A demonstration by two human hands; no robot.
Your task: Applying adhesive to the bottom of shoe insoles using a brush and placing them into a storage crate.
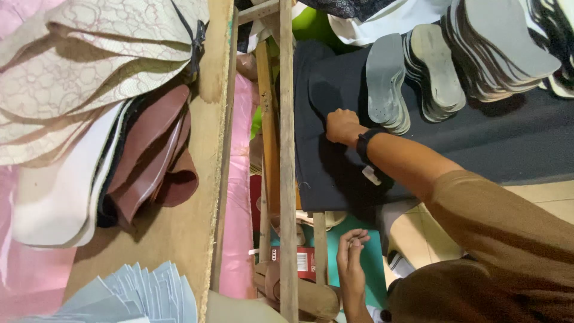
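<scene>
1. The left hand (351, 257) hangs closest to the body, below the worktop edge. Its fingers are loosely curled and half open, and it holds nothing.
2. The right hand (342, 127), which has a black wrist strap (366, 142), rests knuckles-up on the dark sheet (323, 173). The fingers are folded under. Whether they pinch the sheet or only press it flat cannot be told.
3. The dark sheet is matte and smooth. It covers the worktop up to the edge at the wooden frame (287, 149), probably so it lies flat for handling.
4. Grey insoles (385, 78) stand just beyond the right hand. They are thin and foot-shaped, and they are fanned in overlapping stacks toward the far corner, apparently for picking one at a time.
5. On the chipboard shelf (179, 239) beyond the frame:
   - brown leather rolls (152, 155), glossy and curled;
   - cream crackle-patterned sheets (89, 66);
   - pale blue-grey cut pieces (140, 293), fanned.
</scene>
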